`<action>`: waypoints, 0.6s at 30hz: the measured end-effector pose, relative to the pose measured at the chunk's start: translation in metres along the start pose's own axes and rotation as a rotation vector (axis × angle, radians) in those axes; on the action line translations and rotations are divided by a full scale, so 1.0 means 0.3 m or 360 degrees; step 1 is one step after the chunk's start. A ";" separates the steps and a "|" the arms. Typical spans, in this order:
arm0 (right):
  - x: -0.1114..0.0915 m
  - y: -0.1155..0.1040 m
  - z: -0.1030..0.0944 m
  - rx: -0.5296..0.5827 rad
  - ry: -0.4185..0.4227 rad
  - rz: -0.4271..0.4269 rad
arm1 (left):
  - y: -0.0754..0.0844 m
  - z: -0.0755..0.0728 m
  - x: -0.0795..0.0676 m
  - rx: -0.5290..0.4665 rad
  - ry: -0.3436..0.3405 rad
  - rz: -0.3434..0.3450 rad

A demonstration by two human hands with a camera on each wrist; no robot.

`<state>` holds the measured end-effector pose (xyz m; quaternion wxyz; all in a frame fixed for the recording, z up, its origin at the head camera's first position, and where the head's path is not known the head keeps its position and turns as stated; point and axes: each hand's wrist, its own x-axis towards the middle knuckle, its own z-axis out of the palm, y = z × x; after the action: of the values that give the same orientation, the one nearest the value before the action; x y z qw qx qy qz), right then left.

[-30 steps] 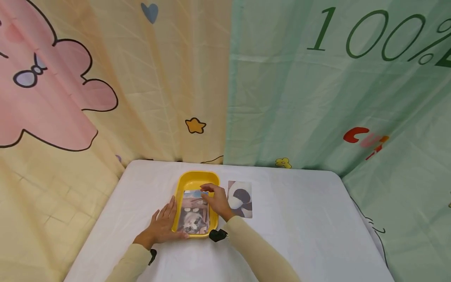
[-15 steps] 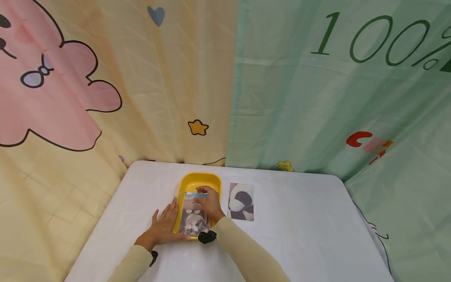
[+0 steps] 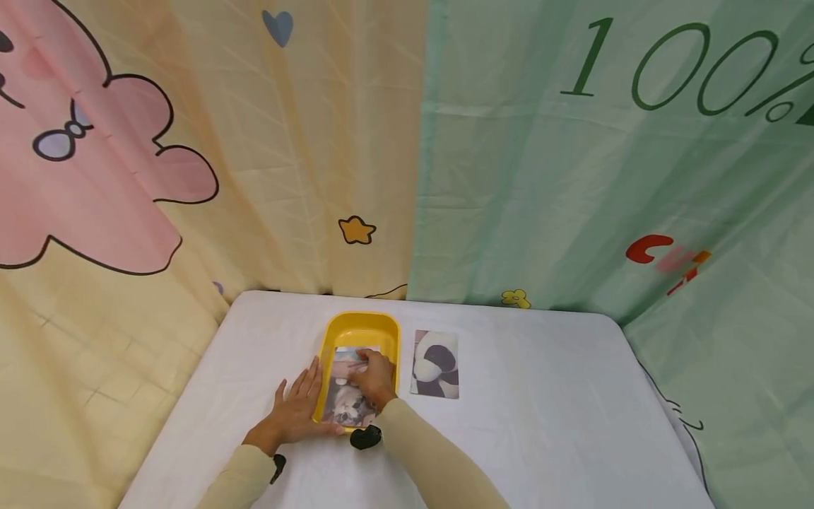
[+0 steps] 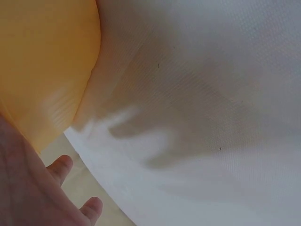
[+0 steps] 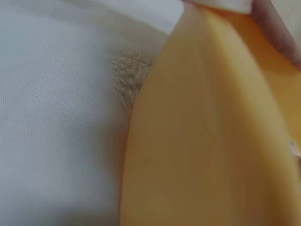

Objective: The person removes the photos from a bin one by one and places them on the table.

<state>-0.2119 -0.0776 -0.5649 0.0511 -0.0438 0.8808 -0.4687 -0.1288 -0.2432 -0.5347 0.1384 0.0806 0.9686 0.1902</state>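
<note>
A yellow tray (image 3: 362, 322) stands on the white table with a small stack of photo cards inside; the top card (image 3: 346, 403) shows a grey and white cat. Along the tray's left side and near rim rests my left hand (image 3: 294, 411), fingers straight and spread, thumb at the near edge. My right hand (image 3: 376, 378) reaches in over the right side of the cards, thumb and index finger apart and right at the top card's surface. Its other fingers are hidden behind the hand. In the left wrist view the tray wall (image 4: 47, 61) fills the upper left corner.
Just right of the tray, a photo card with a panda picture (image 3: 435, 364) lies flat on the white tablecloth (image 3: 547, 410). Patterned curtains (image 3: 509, 177) hang behind the table and on both sides.
My right hand has moved slightly left and lower over the cards in the tray, covering more of the top card's right side. The left hand stays in place at the tray.
</note>
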 end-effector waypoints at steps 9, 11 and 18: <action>0.002 0.007 -0.008 -0.0140 -0.0025 0.0009 | 0.012 -0.004 0.005 -0.0001 0.0009 0.0010; 0.002 0.007 -0.005 -0.0142 -0.0046 -0.0023 | 0.013 -0.008 -0.002 0.0008 0.0009 0.0004; 0.003 0.011 0.000 0.0035 -0.0068 -0.0085 | 0.013 -0.015 -0.013 0.0018 0.0024 0.0020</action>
<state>-0.2129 -0.0759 -0.5679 0.0577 -0.0767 0.8728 -0.4785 -0.1260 -0.2420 -0.5281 0.1294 0.0861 0.9701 0.1863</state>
